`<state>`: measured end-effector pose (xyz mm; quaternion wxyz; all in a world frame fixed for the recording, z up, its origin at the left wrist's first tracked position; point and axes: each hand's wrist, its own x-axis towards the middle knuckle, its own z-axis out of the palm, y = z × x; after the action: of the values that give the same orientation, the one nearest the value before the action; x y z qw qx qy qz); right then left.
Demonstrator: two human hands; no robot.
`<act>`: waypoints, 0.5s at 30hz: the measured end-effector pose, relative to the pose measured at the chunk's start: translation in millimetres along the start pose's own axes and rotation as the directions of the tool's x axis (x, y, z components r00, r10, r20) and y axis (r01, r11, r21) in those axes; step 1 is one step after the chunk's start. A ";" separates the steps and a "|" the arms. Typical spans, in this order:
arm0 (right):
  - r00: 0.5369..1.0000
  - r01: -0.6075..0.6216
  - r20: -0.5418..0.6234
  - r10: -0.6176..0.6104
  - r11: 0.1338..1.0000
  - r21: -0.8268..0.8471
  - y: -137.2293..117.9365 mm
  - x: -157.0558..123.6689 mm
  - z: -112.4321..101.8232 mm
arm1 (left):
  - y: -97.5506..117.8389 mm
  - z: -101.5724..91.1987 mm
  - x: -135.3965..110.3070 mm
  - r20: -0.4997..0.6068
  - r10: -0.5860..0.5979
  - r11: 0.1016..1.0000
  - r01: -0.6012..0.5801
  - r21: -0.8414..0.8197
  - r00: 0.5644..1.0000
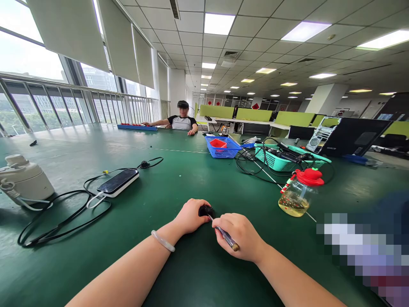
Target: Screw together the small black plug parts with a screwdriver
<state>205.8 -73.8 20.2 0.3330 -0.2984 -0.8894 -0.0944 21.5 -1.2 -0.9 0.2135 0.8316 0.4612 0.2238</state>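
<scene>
On worktop (96, 264), left hand (191, 216) pins black part (206, 210); right hand (240, 242) grips tool (225, 236), shaft slanting up-left, tip at part.

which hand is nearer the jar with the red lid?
Right. The right hand lies left of and below the jar; the left hand is farther left, holding a small black part.

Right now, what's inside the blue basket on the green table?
The blue basket holds a small red box standing up near its middle. Anything lower in the basket is hidden by its mesh wall, and the red box's own contents cannot be seen.
</scene>
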 end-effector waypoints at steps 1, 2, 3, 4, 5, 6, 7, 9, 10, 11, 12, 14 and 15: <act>1.000 0.001 -0.009 -0.001 1.000 0.004 0.2 -0.3 -0.4 | 0.2 -0.1 0.0 0.001 -0.002 1.000 0.002 0.002 1.000; 1.000 0.000 -0.016 0.000 1.000 0.007 0.5 -0.7 -0.7 | 0.3 -0.1 0.0 0.002 -0.001 1.000 0.001 0.001 1.000; 1.000 0.000 -0.022 0.000 1.000 0.008 0.8 -1.2 -0.9 | 0.3 0.0 0.1 0.003 0.003 1.000 -0.003 -0.001 1.000; 1.000 -0.001 -0.027 0.002 1.000 0.007 1.0 -1.6 -1.1 | 0.3 0.1 0.2 0.004 0.006 1.000 -0.006 -0.004 1.000; 1.000 -0.001 -0.031 0.002 1.000 0.004 1.2 -2.1 -1.1 | 0.3 0.2 0.2 0.004 0.006 1.000 -0.006 -0.007 1.000; 0.999 -0.002 -0.034 0.002 1.000 0.002 1.4 -2.4 -0.9 | 0.3 0.4 0.3 0.003 0.006 1.000 -0.006 -0.009 1.000; 0.999 -0.003 -0.036 0.003 1.000 0.001 1.6 -2.7 -0.7 | 0.3 0.4 0.3 0.003 0.004 1.000 -0.004 -0.010 1.000; 0.999 -0.010 -0.030 0.010 1.000 0.003 2.1 -2.9 -0.1 | 0.7 0.2 0.0 0.005 -0.002 1.000 0.002 -0.006 1.000; 1.000 -0.013 -0.025 0.013 1.000 0.007 2.4 -2.9 0.1 | 1.0 0.0 -0.1 0.005 -0.003 1.000 0.003 -0.003 1.000; 1.000 -0.013 -0.021 0.013 1.000 0.009 2.7 -2.8 0.3 | 1.2 -0.2 -0.3 0.005 -0.004 1.000 0.004 -0.002 1.000; 1.000 -0.009 -0.020 0.010 1.000 0.010 3.0 -2.7 0.3 | 1.4 -0.4 -0.5 0.004 -0.006 1.000 0.006 -0.001 1.000; 1.000 -0.002 -0.025 0.003 1.000 0.007 3.5 -2.7 0.1 | 1.5 -0.8 -0.7 0.003 -0.008 1.000 0.008 -0.003 1.000; 1.000 -0.002 -0.031 0.002 1.000 0.005 3.7 -2.7 -0.2 | 1.4 -0.9 -0.7 0.003 -0.007 1.000 0.007 -0.006 1.000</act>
<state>209.7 -72.2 18.4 0.3477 -0.2969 -0.8841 -0.0966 21.6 -2.4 0.5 0.2173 0.8297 0.4632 0.2232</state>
